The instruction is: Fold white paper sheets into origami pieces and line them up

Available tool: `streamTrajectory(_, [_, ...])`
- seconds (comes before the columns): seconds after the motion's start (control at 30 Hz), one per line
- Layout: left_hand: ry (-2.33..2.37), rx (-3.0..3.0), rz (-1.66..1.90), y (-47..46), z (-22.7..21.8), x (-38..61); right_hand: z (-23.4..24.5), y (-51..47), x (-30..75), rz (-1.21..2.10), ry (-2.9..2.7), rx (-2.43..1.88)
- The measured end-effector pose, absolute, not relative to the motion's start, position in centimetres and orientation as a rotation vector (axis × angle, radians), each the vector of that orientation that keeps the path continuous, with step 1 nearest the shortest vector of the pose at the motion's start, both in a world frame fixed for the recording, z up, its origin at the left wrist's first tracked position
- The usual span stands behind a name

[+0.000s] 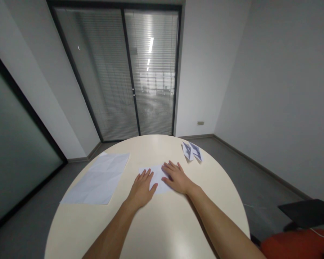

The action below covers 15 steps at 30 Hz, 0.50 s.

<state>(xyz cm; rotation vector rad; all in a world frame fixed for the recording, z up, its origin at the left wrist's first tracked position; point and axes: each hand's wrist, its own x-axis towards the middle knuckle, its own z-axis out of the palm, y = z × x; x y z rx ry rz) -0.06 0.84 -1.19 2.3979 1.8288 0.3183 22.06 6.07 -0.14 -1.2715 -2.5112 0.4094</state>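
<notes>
A small white sheet of paper (158, 175) lies in the middle of a round cream table (164, 223). My left hand (142, 189) rests flat on its left part, fingers stretched out. My right hand (176, 178) lies flat on its right part, fingers spread and pointing away from me. Neither hand grips anything; both press down on the paper.
A larger creased white sheet (98, 179) lies on the table to the left. Two small folded paper pieces with dark print (192, 151) sit near the far right edge. A dark panel (306, 212) and something orange-red (299, 244) are at the lower right, off the table.
</notes>
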Motion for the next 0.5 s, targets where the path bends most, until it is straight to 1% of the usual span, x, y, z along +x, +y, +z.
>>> streamTrajectory(0.07, [1.838, 2.397, 0.325, 0.9, -1.1, 0.0, -0.1, 5.8, 21.7, 0.483, -2.582, -1.176])
streamTrajectory(0.13, [1.844, 2.393, 0.324, 0.9, -1.1, 0.0, -0.3, 5.8, 21.6, 0.499, -2.594, -1.178])
streamTrajectory(0.37, [1.850, 2.374, 0.300, 0.8, -1.1, 0.0, -0.7, 6.5, 22.6, 0.393, -2.458, -1.422])
streamTrajectory(0.5, [1.833, 2.375, 0.321, 0.8, -1.3, -0.3, -0.3, 6.5, 22.6, 0.312, -2.400, -1.439])
